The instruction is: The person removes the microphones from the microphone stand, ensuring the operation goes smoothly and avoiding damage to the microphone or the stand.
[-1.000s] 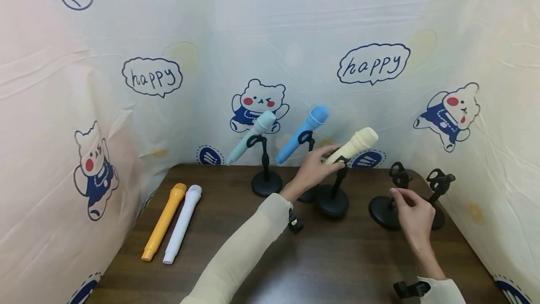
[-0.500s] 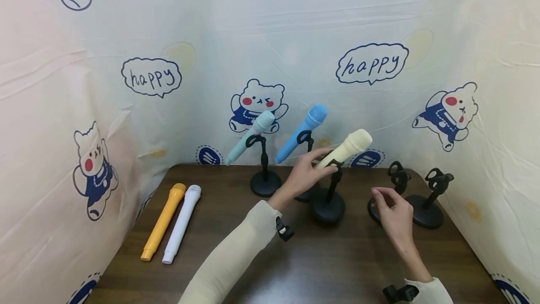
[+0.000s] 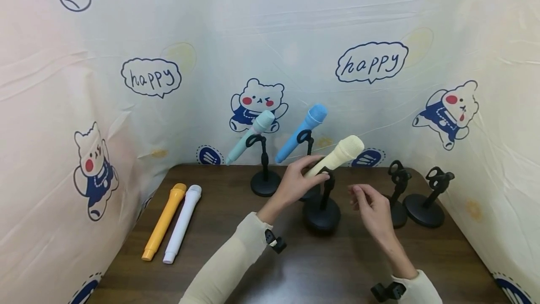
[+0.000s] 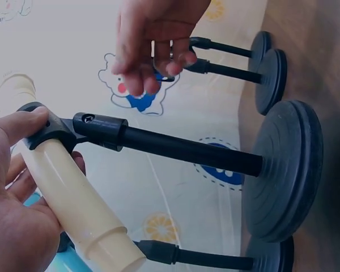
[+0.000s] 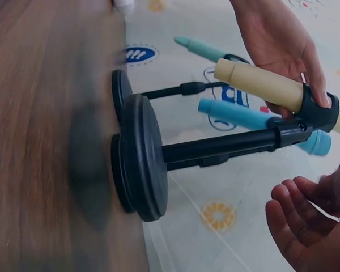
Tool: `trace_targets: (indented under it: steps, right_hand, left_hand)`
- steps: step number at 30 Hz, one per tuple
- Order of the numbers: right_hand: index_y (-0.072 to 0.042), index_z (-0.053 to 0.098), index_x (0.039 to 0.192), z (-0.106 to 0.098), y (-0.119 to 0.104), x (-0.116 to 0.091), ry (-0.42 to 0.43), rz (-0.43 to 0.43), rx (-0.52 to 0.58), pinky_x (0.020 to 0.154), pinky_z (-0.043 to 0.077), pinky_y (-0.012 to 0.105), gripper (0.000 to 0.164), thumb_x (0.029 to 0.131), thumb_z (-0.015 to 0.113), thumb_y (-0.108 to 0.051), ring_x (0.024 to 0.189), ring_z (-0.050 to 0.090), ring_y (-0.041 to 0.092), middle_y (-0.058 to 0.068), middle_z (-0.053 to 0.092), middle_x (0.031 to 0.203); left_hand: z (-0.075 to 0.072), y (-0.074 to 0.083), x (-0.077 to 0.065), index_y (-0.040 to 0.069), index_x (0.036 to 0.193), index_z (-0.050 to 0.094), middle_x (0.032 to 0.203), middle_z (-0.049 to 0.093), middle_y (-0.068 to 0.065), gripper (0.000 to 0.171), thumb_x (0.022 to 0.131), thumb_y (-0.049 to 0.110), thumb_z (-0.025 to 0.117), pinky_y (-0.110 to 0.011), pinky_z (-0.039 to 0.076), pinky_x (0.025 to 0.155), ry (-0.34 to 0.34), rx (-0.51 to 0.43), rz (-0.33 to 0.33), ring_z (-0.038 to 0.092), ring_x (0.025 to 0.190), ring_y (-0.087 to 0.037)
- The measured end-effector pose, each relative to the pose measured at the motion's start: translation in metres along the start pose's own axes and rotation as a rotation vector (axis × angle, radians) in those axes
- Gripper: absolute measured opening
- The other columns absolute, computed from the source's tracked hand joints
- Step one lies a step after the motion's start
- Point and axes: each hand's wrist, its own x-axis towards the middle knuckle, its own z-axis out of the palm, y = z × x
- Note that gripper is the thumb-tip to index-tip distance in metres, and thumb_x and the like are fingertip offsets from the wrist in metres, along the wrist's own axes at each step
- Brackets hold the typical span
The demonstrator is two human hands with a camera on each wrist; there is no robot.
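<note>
Now, starting at the left of the brown wooden desk, a glossy orange microphone lies flat, with a white microphone just beside it, both heads pointing away from the person. Moving right, a mint-green microphone sits tilted in the ring clip of a black round-based stand, and next comes a bright blue microphone at a similar slant in its own black stand, the base partly hidden.

And here's the centre of the action: the left hand is clamped round the lower part of a cream microphone, thumb on the clip of another black stand. That microphone sits through the clip, head up and to the right; whether the base touches the desk, I can't tell.

Further right, the right hand hovers near that stand, fingers loosely bent and holding nothing, well apart from the left. Beyond it stand two more black stands, their clips unfilled.
</note>
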Motion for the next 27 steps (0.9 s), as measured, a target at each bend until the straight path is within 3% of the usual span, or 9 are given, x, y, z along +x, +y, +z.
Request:
trace_targets:
  steps: [6,10,14,21,27]
  right_hand:
    - [-0.007,0.072,0.122,0.015,-0.006,0.001,-0.125,-0.032,-0.050,0.073,0.061,0.027,0.019,0.103,0.068,-0.004,0.084,0.070,0.009,0.008,0.076,0.106]
    - [-0.008,0.068,0.132,0.025,-0.009,0.001,-0.207,-0.046,-0.084,0.082,0.061,0.032,0.034,0.100,0.077,-0.015,0.097,0.072,0.019,0.008,0.075,0.118]
    - [-0.008,0.063,0.138,0.037,-0.012,0.002,-0.269,-0.039,-0.041,0.085,0.062,0.035,0.046,0.097,0.081,-0.016,0.105,0.072,0.028,0.010,0.071,0.127]
    - [-0.008,0.059,0.143,0.063,-0.015,-0.002,-0.333,-0.037,0.014,0.091,0.063,0.045,0.052,0.097,0.081,-0.020,0.110,0.071,0.033,0.011,0.070,0.124]
    - [-0.007,0.061,0.141,0.080,-0.016,-0.006,-0.357,-0.032,0.023,0.093,0.063,0.051,0.047,0.099,0.078,-0.018,0.108,0.073,0.029,0.011,0.072,0.124]
  left_hand:
    - [-0.008,-0.002,-0.012,0.026,0.145,0.065,0.133,0.070,0.000,0.050,0.098,0.031,0.080,-0.038,0.060,0.090,0.023,-0.009,-0.008,0.068,0.108,-0.018]
    - [-0.014,-0.003,-0.020,0.025,0.145,0.066,0.136,0.069,0.001,0.049,0.098,0.029,0.080,-0.042,0.059,0.095,0.040,-0.009,-0.007,0.066,0.113,-0.019]
    - [-0.020,-0.006,-0.026,0.027,0.144,0.067,0.140,0.069,0.001,0.049,0.097,0.027,0.081,-0.044,0.058,0.098,0.058,-0.034,-0.017,0.065,0.116,-0.021]
    - [-0.029,-0.016,-0.036,0.024,0.143,0.067,0.138,0.070,-0.004,0.049,0.096,0.022,0.082,-0.038,0.058,0.091,0.073,-0.060,-0.010,0.068,0.114,-0.031]
    - [-0.033,-0.022,-0.043,0.022,0.142,0.068,0.135,0.071,-0.007,0.049,0.095,0.019,0.083,-0.034,0.057,0.086,0.062,-0.050,0.000,0.068,0.104,-0.026]
